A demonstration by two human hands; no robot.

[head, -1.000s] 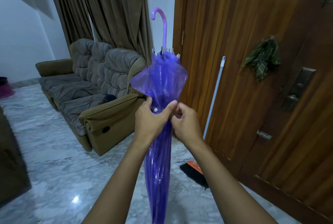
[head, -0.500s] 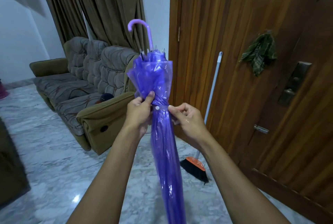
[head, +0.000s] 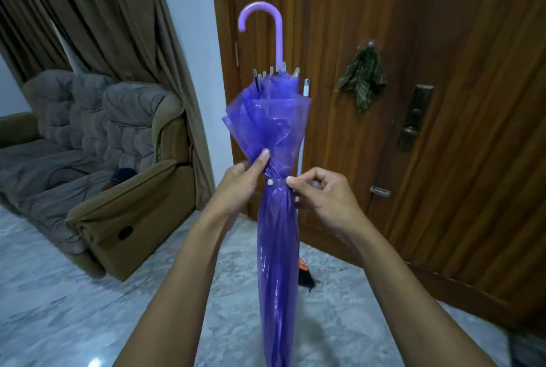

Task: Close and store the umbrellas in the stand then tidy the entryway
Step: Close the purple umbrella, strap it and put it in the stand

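we hold one purple umbrella (head: 277,233) upright in front of us, hooked handle (head: 279,30) up, its lower end running out of frame above the marble floor (head: 88,307). our left hand (head: 239,186) pinches the gathered canopy just above the snapped tie strap (head: 273,182); our right hand (head: 322,198), fingers curled, pinches the strap's end on the right side. the plastic skin looks thin, slick and crinkly. we judge it light, stiff only along shaft and ribs, so the sure grip is the bound waist or the handle, not the loose flare. we count one umbrella, one broom (head: 305,275) by the door (head: 339,41), two hands; no stand shows.
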